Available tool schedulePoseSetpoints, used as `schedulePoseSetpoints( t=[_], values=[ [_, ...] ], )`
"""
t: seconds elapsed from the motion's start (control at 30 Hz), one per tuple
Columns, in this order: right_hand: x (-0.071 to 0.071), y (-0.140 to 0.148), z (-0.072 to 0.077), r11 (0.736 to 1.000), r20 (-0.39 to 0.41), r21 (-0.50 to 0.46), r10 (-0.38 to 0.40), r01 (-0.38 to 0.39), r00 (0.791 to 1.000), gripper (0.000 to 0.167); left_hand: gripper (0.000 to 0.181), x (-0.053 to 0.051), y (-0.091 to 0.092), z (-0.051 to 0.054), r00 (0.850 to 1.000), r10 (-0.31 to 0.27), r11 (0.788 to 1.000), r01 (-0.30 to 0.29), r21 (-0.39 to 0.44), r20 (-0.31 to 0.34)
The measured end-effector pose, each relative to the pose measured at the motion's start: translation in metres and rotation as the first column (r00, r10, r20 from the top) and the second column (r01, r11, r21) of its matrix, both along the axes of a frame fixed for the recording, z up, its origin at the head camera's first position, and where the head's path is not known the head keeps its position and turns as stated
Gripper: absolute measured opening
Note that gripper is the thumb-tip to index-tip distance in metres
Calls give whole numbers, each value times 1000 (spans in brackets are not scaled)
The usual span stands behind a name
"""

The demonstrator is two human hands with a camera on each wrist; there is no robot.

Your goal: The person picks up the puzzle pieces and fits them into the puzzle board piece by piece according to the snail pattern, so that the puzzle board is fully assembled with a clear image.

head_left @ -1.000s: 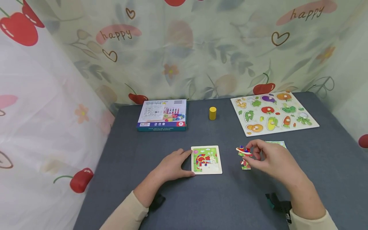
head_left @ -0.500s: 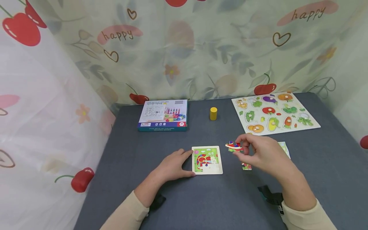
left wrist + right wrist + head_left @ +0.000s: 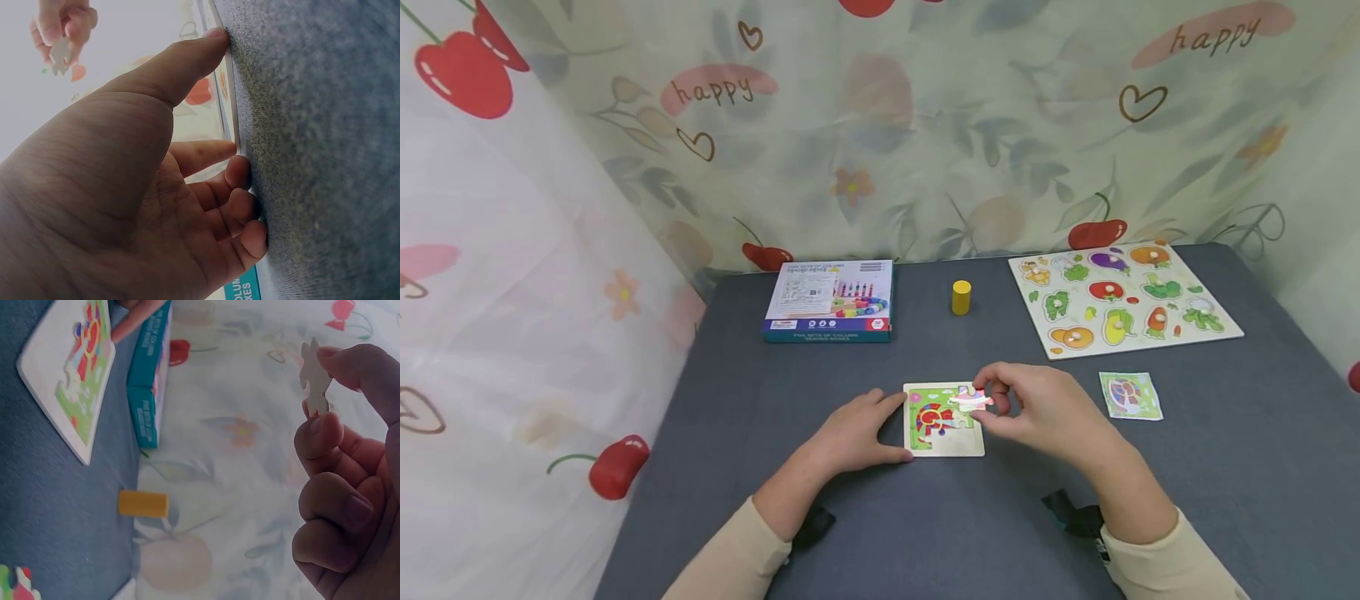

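A small square jigsaw board [image 3: 955, 443] with a pale frame lies mid-table, partly filled with a green and red picture; its lower right shows bare wood. My left hand [image 3: 857, 432] touches its left edge, thumb and forefinger stretched to the two corners, other fingers loosely bent [image 3: 244, 203]. Above the board's upper right, my right hand [image 3: 1048, 408] pinches a jigsaw piece [image 3: 972, 400] between thumb and forefinger. The piece's plain side faces the right wrist camera. Another jigsaw piece [image 3: 22, 586] lies loose on the table, hidden in the head view by the right hand.
A printed picture card [image 3: 1131, 396] lies right of the right hand. Behind stand a boxed bead set [image 3: 827, 300] and a yellow cylinder [image 3: 961, 297]. A vegetable puzzle board [image 3: 1123, 300] lies at the back right, before a hanging cloth [image 3: 925, 125].
My right hand has carried the jigsaw piece leftward from beside the loose piece to over the board, uncovering the picture card. The left hand stays at the board's edge.
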State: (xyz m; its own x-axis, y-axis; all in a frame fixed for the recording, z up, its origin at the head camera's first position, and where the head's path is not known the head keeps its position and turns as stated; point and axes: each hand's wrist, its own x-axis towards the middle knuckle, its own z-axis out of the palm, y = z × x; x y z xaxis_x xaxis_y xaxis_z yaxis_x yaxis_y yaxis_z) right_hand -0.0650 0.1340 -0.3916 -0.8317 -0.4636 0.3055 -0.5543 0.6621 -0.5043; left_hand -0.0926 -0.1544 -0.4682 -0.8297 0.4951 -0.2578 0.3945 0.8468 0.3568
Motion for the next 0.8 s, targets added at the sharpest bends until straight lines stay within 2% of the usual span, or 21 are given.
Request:
schedulePoseSetpoints(
  t=[0.2, 0.5, 0.8],
  values=[
    [-4, -11, -16, 999, 79, 27, 34, -36, 996, 27, 95, -1, 0, -1, 1000, 4, 1000, -3, -7, 10],
    [-10, -26, -41, 989, 203, 139, 15, -44, 979, 26, 95, -1, 1, -1, 1000, 8, 1000, -8, -13, 13],
    [-16, -32, -66, 982, 216, 176, 30, -69, 976, 28, 94, 0, 0, 1, 1000, -4, 1000, 4, -4, 5]
  ],
)
